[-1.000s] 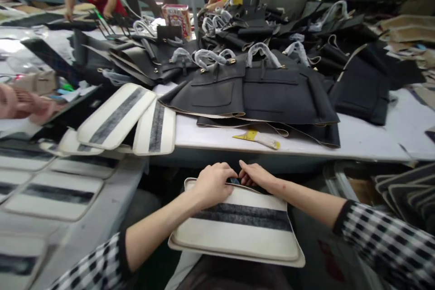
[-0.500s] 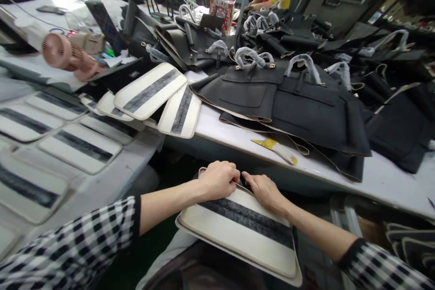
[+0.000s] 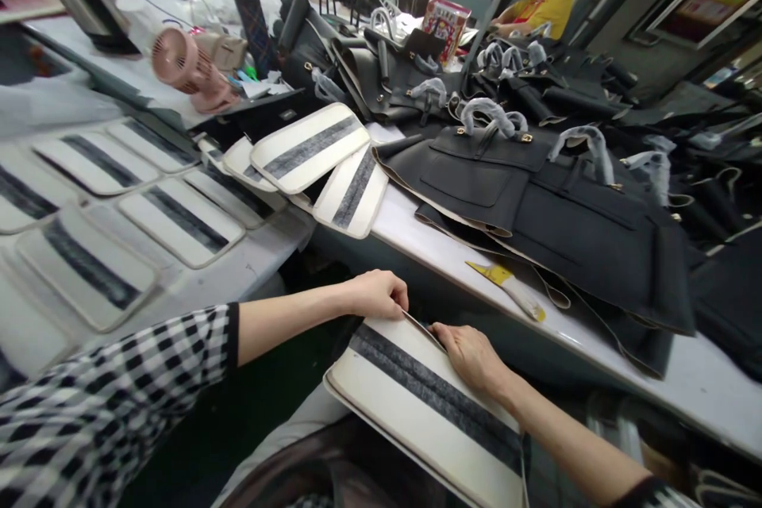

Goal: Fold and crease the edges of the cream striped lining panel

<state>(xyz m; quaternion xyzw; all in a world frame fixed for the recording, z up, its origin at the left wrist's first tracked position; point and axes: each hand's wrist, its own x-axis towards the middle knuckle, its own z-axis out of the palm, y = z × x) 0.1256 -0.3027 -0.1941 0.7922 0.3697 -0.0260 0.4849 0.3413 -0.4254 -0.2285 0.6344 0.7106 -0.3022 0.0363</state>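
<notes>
On my lap lies a cream bag panel [image 3: 410, 425] with rounded corners and a dark rough stripe along it. It looks layered, with a second edge showing beneath. My left hand [image 3: 378, 295] is closed, its fingertips pinching the panel's far edge near the left corner. Farther right along that same edge, my right hand [image 3: 471, 355] grips the panel, thumb on top and the other fingers hidden below. A dark gap shows along the edge between the two hands.
Striped panels [image 3: 182, 222] cover the left table, and more [image 3: 309, 144] overlap at the bench corner. Black bags [image 3: 476, 175] with wrapped handles fill the bench, beside a yellow-and-white brush [image 3: 506, 286]. A pink fan [image 3: 190, 67] stands behind. People [image 3: 544, 4] work beyond.
My view has turned left, so the bench has shifted right in it. My left hand has slid along the edge toward the corner, farther from my right hand, which keeps its grip.
</notes>
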